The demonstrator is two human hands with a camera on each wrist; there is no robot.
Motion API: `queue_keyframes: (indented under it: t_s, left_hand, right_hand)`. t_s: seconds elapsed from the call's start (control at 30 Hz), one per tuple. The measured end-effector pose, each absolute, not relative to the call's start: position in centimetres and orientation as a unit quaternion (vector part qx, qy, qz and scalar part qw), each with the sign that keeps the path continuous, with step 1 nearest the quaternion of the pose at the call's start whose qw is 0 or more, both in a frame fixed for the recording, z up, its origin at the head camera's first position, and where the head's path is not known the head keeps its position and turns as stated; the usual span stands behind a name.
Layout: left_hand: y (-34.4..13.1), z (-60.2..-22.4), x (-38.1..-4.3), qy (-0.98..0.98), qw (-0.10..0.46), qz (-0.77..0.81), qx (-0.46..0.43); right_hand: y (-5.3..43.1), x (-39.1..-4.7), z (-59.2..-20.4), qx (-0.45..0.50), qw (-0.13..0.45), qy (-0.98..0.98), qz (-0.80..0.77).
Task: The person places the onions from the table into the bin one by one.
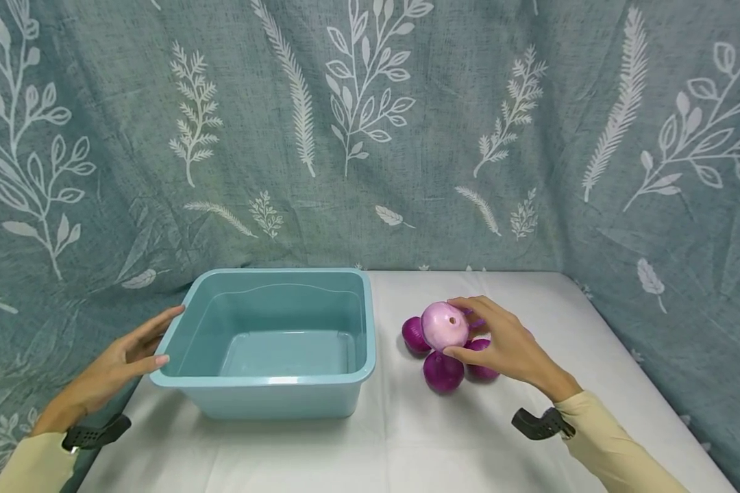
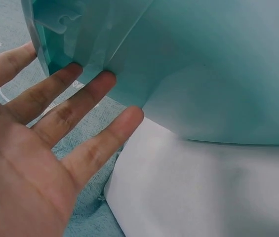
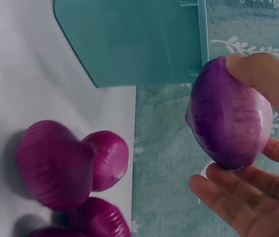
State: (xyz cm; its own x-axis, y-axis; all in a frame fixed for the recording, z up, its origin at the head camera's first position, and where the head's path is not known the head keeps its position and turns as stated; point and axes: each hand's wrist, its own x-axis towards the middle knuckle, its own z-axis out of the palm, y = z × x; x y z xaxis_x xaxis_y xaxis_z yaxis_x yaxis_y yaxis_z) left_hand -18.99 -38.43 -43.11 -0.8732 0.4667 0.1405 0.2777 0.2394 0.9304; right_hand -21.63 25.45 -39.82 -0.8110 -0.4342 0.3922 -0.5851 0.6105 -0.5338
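Note:
My right hand (image 1: 499, 339) grips a pale purple onion (image 1: 444, 325) between thumb and fingers, raised above a cluster of darker red onions (image 1: 442, 373) on the table. The right wrist view shows the held onion (image 3: 228, 116) shading from deep purple to pale pink, with the thumb over its top and fingertips beneath it. My left hand (image 1: 114, 366) is at the left side of a light blue plastic basin (image 1: 262, 381), its fingers extended and touching the rim and outer wall. In the left wrist view the fingers (image 2: 87, 103) lie nearly straight against the basin wall.
The basin stands on a white-covered table (image 1: 296, 455), left of the onions, and its inside floor shows bare. A blue-green cloth (image 1: 407, 226) with white leaf prints hangs behind and at the sides. Dark bands (image 1: 543, 423) are on both wrists.

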Motion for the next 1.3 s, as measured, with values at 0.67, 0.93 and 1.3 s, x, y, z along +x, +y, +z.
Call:
queue_keyframes:
  t_s: [0.67,0.93,1.3]
  left_hand:
    - [-38.3,-43.1,-19.2,0.775,0.076,0.574,0.254]
    - [-38.3,-43.3,-19.1,0.777,0.071,0.571,0.256]
    - [-38.6,-43.5,-19.2,0.781,0.073,0.569,0.249]
  right_hand:
    - [19.9,-24.8,-37.9,0.343,0.117,-0.859,0.360]
    - [17.5,-25.5,-37.2,0.359,0.126,-0.840,0.386]
    - [14.8,-25.6,-37.2,0.366,0.100,-0.834,0.400]
